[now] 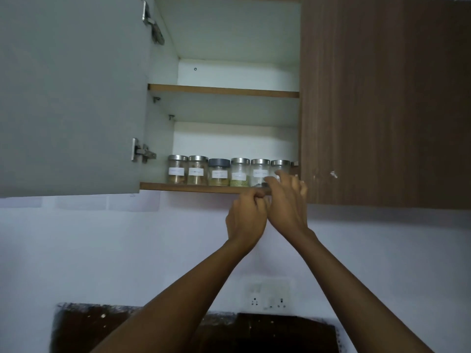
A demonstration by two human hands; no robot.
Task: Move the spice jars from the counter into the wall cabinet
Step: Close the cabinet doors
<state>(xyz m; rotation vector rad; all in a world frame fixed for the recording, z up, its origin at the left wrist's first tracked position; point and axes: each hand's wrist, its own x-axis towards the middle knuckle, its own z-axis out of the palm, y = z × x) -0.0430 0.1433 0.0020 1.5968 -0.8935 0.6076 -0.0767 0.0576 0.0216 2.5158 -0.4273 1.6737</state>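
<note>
While labelled spice jars [219, 172] stand in a row on the bottom shelf [191, 186] of the wall cabinet [237, 77] at mid-frame, the right hand [286, 200], fingers loosely spread, lies across the sixth jar [279, 164] from the left; the left hand [246, 216] is curled just below the shelf edge, gripping nothing visible

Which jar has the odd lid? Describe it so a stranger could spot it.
In the open wall cabinet, a row of labelled glass jars stands on the bottom shelf. The dark-lidded jar is third from the left; its neighbours all have shiny metal lids.
</note>
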